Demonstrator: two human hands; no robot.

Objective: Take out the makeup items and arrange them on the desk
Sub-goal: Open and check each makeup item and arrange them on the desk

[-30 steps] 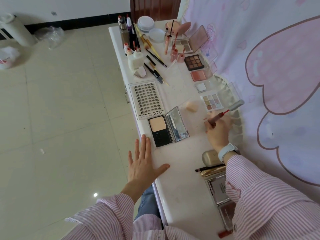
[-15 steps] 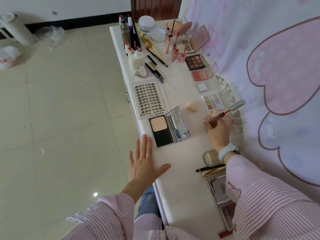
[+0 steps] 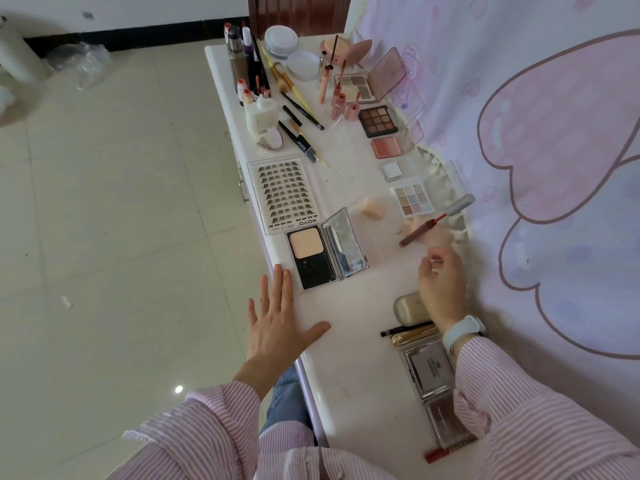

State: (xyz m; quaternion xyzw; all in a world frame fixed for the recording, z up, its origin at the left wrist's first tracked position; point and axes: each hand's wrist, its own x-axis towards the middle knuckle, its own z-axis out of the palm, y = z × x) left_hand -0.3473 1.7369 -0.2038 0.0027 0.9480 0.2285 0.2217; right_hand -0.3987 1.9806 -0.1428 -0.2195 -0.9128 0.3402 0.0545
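Now the lip gloss tube (image 3: pixel 417 233) lies on the bench (image 3: pixel 353 341), released; half a second back the right hand (image 3: pixel 443 285) had it pinched. Tube rests slantwise near the far long edge, its open neck pointing at the grey-capped wand (image 3: pixel 457 206), which lies just beyond it, red tip toward the tube. Right hand drawn back toward the near end, fingers loosely curled, nothing clearly in its grip. A small pale sliver at the fingertips, too small to tell what. Left hand (image 3: pixel 277 323) unchanged: flat on the near long edge, fingers straight and spread, holding nothing.

Judgement: one more item placed; several closed compacts (image 3: pixel 427 374) at the near end look yet to be arranged.

Materials: bench top glossy white, lightly smudged. Powder compact (image 3: pixel 313 258) black and square, mirrored lid open. Lash tray (image 3: pixel 284 195) flat clear plastic, neat dark rows. Pastel eyeshadow palette (image 3: pixel 412 199) a nine-pan grid. Sponge (image 3: pixel 372 207) soft, peach, rounded.
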